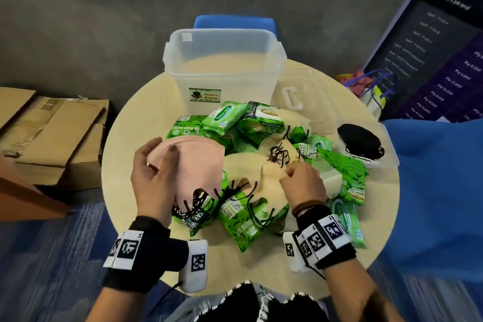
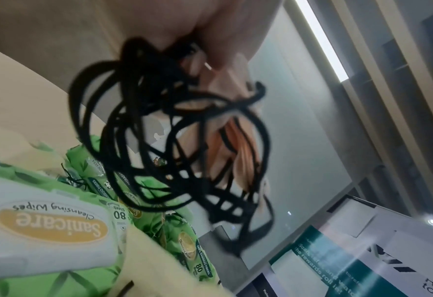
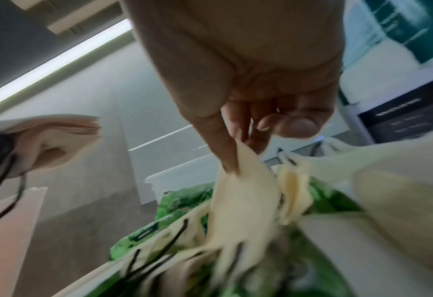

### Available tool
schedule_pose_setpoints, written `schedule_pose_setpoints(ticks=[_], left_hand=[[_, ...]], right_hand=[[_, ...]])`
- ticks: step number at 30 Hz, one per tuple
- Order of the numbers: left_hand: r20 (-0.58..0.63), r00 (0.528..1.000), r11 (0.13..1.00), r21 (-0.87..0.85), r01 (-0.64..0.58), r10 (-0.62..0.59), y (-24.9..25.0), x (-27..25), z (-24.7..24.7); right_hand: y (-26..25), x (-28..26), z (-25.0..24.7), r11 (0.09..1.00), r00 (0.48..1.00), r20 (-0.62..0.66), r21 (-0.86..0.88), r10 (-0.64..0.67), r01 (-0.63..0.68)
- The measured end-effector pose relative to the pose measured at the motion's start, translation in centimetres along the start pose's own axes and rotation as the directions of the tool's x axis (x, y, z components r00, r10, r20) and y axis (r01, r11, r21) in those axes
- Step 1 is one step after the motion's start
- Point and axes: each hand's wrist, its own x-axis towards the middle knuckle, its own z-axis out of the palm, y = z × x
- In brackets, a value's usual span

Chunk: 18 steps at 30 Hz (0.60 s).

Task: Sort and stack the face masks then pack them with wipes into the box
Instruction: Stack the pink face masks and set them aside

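Observation:
My left hand (image 1: 154,172) grips a stack of pink face masks (image 1: 194,162) above the pile, black ear loops (image 2: 174,144) dangling below. My right hand (image 1: 300,180) pinches the edge of a cream face mask (image 3: 243,193) lying on the heap; more cream masks (image 1: 248,180) lie around it. Green wipes packs (image 1: 227,116) are piled across the round table (image 1: 141,117). A clear plastic box (image 1: 224,65) stands empty behind the pile. Black masks (image 1: 359,140) sit stacked at the right.
The clear box lid (image 1: 313,97) lies right of the box. A blue chair (image 1: 234,22) stands behind the table, blue upholstery (image 1: 439,191) at the right. Cardboard boxes (image 1: 57,133) lie on the floor to the left. A dark banner (image 1: 431,55) stands at right.

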Motion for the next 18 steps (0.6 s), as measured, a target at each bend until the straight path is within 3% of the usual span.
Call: schedule_pose_setpoints(ticks=[3, 6, 9, 11, 13, 14, 15, 18], left_hand=[[0.003, 1.000, 0.999, -0.029, 0.015, -0.015, -0.1, -0.2, 0.4], [-0.004, 0.999, 0.997, -0.058, 0.041, -0.042, -0.2, -0.3, 0.6], [-0.022, 0.998, 0.996, -0.069, 0.055, -0.057, -0.2, -0.3, 0.6], [-0.029, 0.998, 0.995, -0.081, 0.057, -0.060, -0.1, -0.3, 0.5], [-0.038, 0.997, 0.994, -0.094, 0.064, -0.068, 0.0, -0.3, 0.3], [-0.043, 0.996, 0.992, -0.104, 0.071, -0.076, 0.0, -0.3, 0.1], [-0.046, 0.995, 0.990, -0.112, 0.082, -0.088, -0.1, -0.3, 0.0], [-0.047, 0.991, 0.984, -0.134, 0.119, -0.126, -0.2, -0.5, -0.2]], right_hand=[[-1.4, -0.6, 0.4, 0.965, 0.955, -0.174, 0.070, -0.239, 0.254], [-2.7, -2.0, 2.3, 0.850, 0.821, -0.264, 0.014, -0.505, 0.527], [-2.8, -3.6, 5.0, 0.702, 0.691, -0.138, -0.056, -0.709, 0.710], [-2.1, -4.3, 6.6, 0.657, 0.661, 0.003, -0.100, -0.751, 0.747], [-1.6, -4.3, 7.1, 0.682, 0.680, 0.136, -0.035, -0.721, 0.730], [-1.4, -4.2, 6.8, 0.737, 0.719, 0.207, 0.014, -0.664, 0.676], [-1.2, -3.9, 6.7, 0.780, 0.757, 0.199, 0.071, -0.622, 0.622], [-0.9, -1.7, 5.3, 0.894, 0.891, -0.143, 0.066, -0.431, 0.443]])
